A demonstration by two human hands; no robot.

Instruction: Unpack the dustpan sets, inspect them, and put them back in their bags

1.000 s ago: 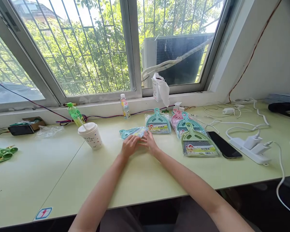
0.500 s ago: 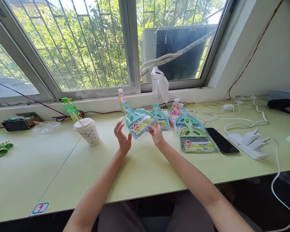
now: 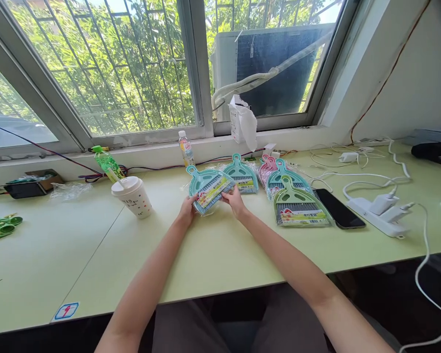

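A teal dustpan and brush set (image 3: pixel 210 189) in a clear plastic bag, with a yellow label across its bristles, is held over the table between both hands. My left hand (image 3: pixel 187 210) grips its lower left corner, and my right hand (image 3: pixel 235 200) pinches its right edge. The set is tilted, handle toward the upper left. Just behind it lies another teal set (image 3: pixel 241 175). To the right, a green set (image 3: pixel 301 206) overlaps a teal one (image 3: pixel 284 177), and pink ones (image 3: pixel 267 166) show behind them.
On the left stand a white paper cup (image 3: pixel 133 200) with a straw and a green bottle (image 3: pixel 108 164). A small bottle (image 3: pixel 186 148) is by the sill. A black phone (image 3: pixel 338 210) and a white power strip (image 3: pixel 375 218) with cables lie right. The table's front edge (image 3: pixel 220 295) is near my lap.
My left hand, open and apart from the set before, has closed on its lower left corner. The held set has come slightly lower and flatter. My right hand keeps its grip.
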